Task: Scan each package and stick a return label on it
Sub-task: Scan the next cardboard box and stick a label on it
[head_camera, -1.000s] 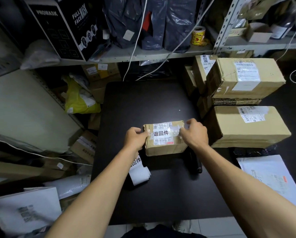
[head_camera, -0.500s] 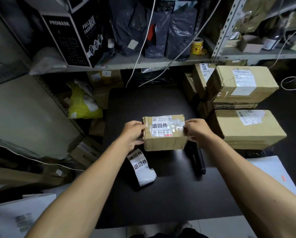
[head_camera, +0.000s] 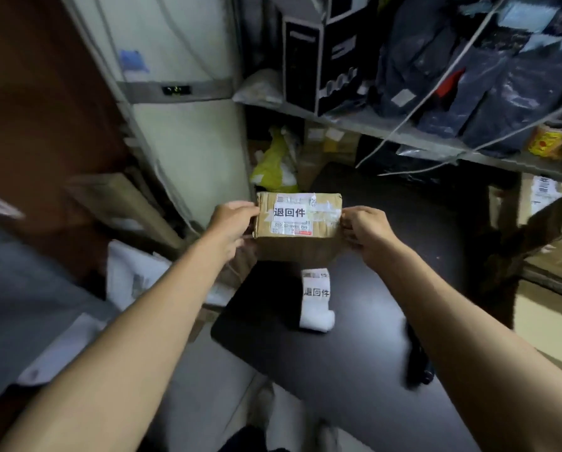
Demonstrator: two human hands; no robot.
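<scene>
A small cardboard package [head_camera: 297, 243] hangs in the air above the left edge of the black table [head_camera: 354, 353]. A white return label [head_camera: 289, 212] with black characters is stuck on its top. My left hand [head_camera: 232, 223] grips its left end and my right hand [head_camera: 366, 231] grips its right end. A roll of white return labels [head_camera: 316, 298] lies on the table below the package. A black scanner [head_camera: 418, 360] lies on the table beside my right forearm, partly hidden by it.
Stacked cardboard boxes [head_camera: 553, 230] stand at the table's right. A metal shelf [head_camera: 403, 135] above holds dark plastic bags [head_camera: 485, 76], a black carton [head_camera: 322, 53] and a yellow tape roll [head_camera: 550, 140]. A yellow bag [head_camera: 273, 164] and parcels lie at the left.
Both hands have lifted the package off the table and carried it up and to the left. The view has swung left.
</scene>
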